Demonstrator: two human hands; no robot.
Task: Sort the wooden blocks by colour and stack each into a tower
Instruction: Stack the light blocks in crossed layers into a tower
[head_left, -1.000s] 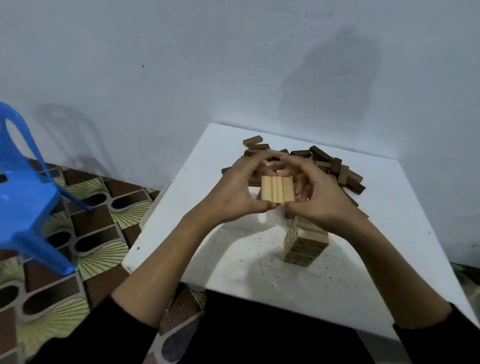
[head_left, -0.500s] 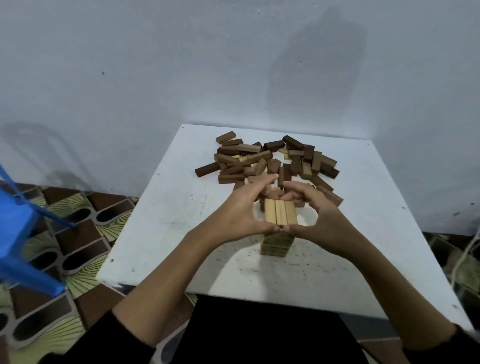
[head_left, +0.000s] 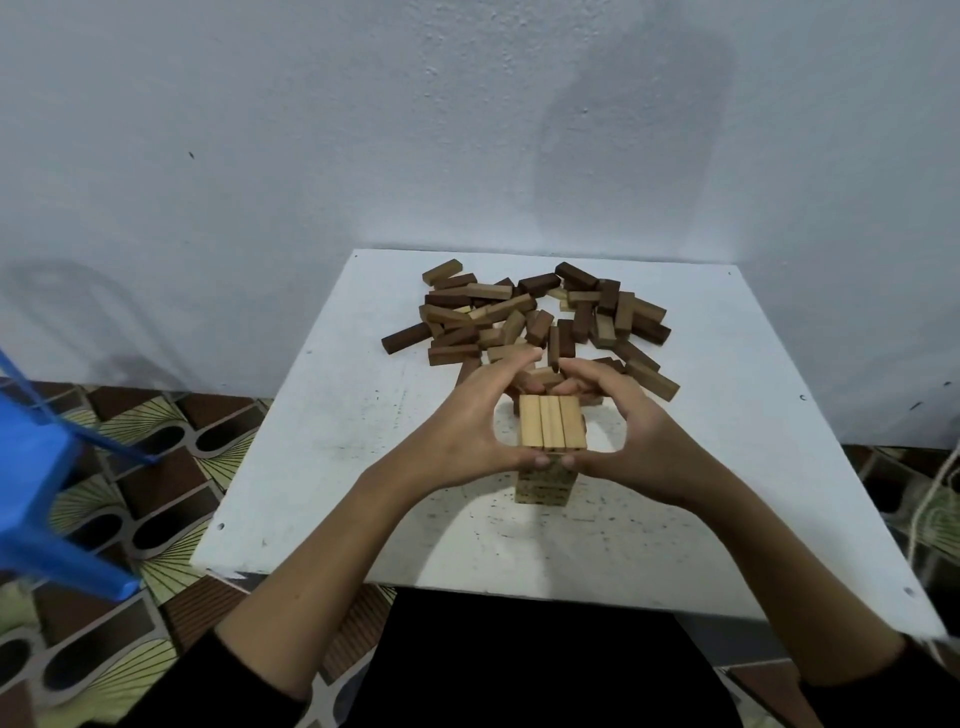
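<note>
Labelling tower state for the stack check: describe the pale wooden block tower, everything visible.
The pale wooden block tower stands upright on the white square table, near its front middle, apart from the heap of loose brown and tan blocks behind it. Its top layer is three light, plain-looking blocks laid side by side, long edges touching. Lower layers show speckled end faces; their count is hidden. The left hand and right hand cup the top layer from either side, thumbs meeting at its near edge.
</note>
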